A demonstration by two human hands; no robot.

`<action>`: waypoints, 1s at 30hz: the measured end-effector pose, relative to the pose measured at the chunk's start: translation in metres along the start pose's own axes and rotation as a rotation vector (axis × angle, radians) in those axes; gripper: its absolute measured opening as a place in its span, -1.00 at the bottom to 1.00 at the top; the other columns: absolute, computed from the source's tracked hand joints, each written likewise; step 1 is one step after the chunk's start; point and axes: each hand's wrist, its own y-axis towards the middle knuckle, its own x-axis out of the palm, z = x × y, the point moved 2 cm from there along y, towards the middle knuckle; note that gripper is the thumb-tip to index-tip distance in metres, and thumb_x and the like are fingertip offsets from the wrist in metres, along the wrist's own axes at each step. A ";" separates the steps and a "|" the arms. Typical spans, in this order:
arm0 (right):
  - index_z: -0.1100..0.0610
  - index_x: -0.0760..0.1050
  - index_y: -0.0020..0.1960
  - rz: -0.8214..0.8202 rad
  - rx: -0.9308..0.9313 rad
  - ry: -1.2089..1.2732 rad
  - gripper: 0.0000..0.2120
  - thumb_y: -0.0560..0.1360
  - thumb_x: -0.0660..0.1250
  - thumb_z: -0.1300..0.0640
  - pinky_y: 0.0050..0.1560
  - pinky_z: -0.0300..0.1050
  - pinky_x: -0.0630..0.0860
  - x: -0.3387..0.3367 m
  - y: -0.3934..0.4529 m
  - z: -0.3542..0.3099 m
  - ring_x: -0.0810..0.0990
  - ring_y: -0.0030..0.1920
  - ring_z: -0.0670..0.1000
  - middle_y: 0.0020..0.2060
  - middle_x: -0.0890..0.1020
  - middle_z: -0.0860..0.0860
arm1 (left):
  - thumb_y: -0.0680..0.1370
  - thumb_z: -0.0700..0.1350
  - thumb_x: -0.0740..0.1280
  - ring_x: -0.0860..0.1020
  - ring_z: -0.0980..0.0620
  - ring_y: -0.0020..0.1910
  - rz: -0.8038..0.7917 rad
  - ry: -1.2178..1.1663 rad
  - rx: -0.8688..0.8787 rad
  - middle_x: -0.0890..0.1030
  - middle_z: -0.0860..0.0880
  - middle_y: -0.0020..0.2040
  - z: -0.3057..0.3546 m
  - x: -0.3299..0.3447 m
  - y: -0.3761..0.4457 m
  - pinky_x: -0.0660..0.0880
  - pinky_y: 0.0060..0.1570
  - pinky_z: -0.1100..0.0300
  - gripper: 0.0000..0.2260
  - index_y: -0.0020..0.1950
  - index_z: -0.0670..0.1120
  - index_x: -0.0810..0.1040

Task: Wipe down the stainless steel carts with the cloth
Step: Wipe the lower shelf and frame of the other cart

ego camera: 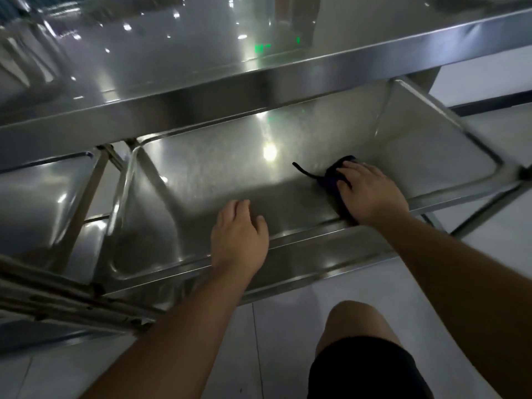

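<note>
A stainless steel cart stands in front of me, and its lower tray (218,174) is a deep, shiny basin under the top shelf (178,47). My right hand (371,194) presses a dark blue-black cloth (331,175) against the near inner wall of the tray, toward its right end. A thin strip of the cloth sticks out to the left. My left hand (239,240) rests over the tray's front rim, fingers curled onto it, holding nothing else.
A second steel cart tray (37,203) adjoins on the left, with tube frames (86,197) between the two. The right end has a rounded rail (475,148). My bare knee and dark shorts (362,361) are below, above a pale tiled floor (273,335).
</note>
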 end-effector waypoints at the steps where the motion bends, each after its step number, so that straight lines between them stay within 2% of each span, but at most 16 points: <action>1: -0.06 0.39 0.58 0.012 0.000 -0.009 -0.53 0.71 0.09 -0.11 0.59 0.07 0.23 0.002 0.002 0.002 0.28 0.59 0.09 0.61 0.36 -0.07 | 0.71 0.10 0.16 0.31 -0.10 0.57 -0.005 0.034 -0.018 0.35 -0.07 0.59 0.002 0.006 0.001 0.24 0.55 -0.04 -0.52 0.61 -0.05 0.36; 3: -0.07 0.40 0.57 0.026 0.002 -0.017 -0.53 0.71 0.09 -0.12 0.57 0.10 0.27 0.004 0.001 0.001 0.28 0.60 0.09 0.60 0.36 -0.08 | 0.71 0.13 0.12 0.25 -0.11 0.62 0.015 0.110 -0.019 0.32 -0.09 0.63 0.004 0.014 0.000 0.14 0.62 -0.07 -0.46 0.65 -0.07 0.32; 6: -0.08 0.40 0.57 0.011 0.011 0.001 -0.53 0.69 0.10 -0.12 0.57 0.11 0.28 0.005 -0.003 -0.008 0.25 0.62 0.09 0.61 0.35 -0.09 | 0.71 0.12 0.15 0.27 -0.15 0.61 0.036 0.145 -0.018 0.35 -0.14 0.61 0.008 0.016 -0.002 0.21 0.59 -0.12 -0.46 0.63 -0.11 0.35; 9: -0.10 0.44 0.55 -0.045 -0.183 0.051 -0.53 0.68 0.11 -0.15 0.57 0.09 0.27 0.019 -0.020 -0.058 0.24 0.63 0.07 0.60 0.37 -0.12 | 0.69 0.05 0.18 0.36 -0.22 0.54 0.051 0.166 -0.014 0.42 -0.20 0.55 0.011 0.014 -0.002 0.30 0.52 -0.15 -0.50 0.57 -0.18 0.41; 12: -0.14 0.41 0.57 -0.149 -0.354 0.122 -0.51 0.69 0.06 -0.20 0.59 0.03 0.14 0.032 -0.039 -0.102 0.18 0.65 0.02 0.62 0.32 -0.16 | 0.65 -0.06 0.23 0.43 -0.29 0.44 0.049 0.138 -0.004 0.47 -0.25 0.48 0.011 0.013 -0.003 0.36 0.45 -0.18 -0.55 0.49 -0.24 0.46; 15: -0.13 0.40 0.58 -0.138 -0.355 0.106 -0.53 0.69 0.13 -0.16 0.62 -0.02 0.14 0.019 -0.033 -0.072 0.20 0.64 0.00 0.62 0.32 -0.15 | 0.65 -0.06 0.27 0.38 -0.25 0.51 0.022 0.161 -0.022 0.42 -0.21 0.55 0.012 0.012 -0.002 0.33 0.48 -0.15 -0.51 0.57 -0.19 0.41; 17: -0.11 0.41 0.58 -0.099 -0.290 0.051 -0.54 0.69 0.17 -0.11 0.62 -0.04 0.17 0.003 -0.024 -0.019 0.24 0.63 0.01 0.62 0.34 -0.13 | 0.66 -0.02 0.23 0.33 -0.20 0.56 0.006 0.180 -0.028 0.37 -0.16 0.60 0.012 0.011 -0.002 0.30 0.53 -0.13 -0.49 0.61 -0.12 0.36; 20: -0.06 0.40 0.59 -0.070 -0.088 -0.011 -0.55 0.71 0.17 -0.06 0.61 -0.03 0.13 -0.029 -0.007 0.081 0.27 0.62 0.05 0.62 0.34 -0.07 | 0.67 0.01 0.20 0.31 -0.18 0.58 -0.010 0.202 -0.028 0.33 -0.15 0.62 0.012 0.010 -0.003 0.29 0.54 -0.13 -0.47 0.64 -0.09 0.32; 24: -0.01 0.33 0.60 -0.078 0.226 -0.085 -0.55 0.73 0.11 -0.03 0.61 0.19 0.15 -0.073 0.018 0.188 0.24 0.62 0.15 0.61 0.32 0.05 | 0.65 0.04 0.12 0.30 -0.20 0.58 -0.026 0.226 -0.022 0.32 -0.18 0.62 0.014 0.009 -0.005 0.28 0.55 -0.14 -0.43 0.65 -0.12 0.30; 27: 0.09 0.37 0.57 -0.083 0.293 -0.186 -0.55 0.73 0.04 0.05 0.64 0.26 0.08 -0.078 0.041 0.219 0.15 0.65 0.20 0.60 0.31 0.14 | 0.57 0.10 0.03 0.29 -0.20 0.59 -0.038 0.241 -0.012 0.31 -0.18 0.63 0.015 0.007 -0.006 0.26 0.56 -0.13 -0.32 0.66 -0.13 0.29; 30: 0.10 0.23 0.64 -0.120 0.405 -0.144 -0.48 0.71 0.04 -0.02 0.65 0.30 0.01 -0.064 0.056 0.207 0.02 0.68 0.22 0.67 0.17 0.13 | 0.54 0.09 0.04 0.29 -0.21 0.59 -0.029 0.225 -0.022 0.32 -0.18 0.63 0.017 0.006 -0.006 0.27 0.55 -0.14 -0.31 0.65 -0.14 0.31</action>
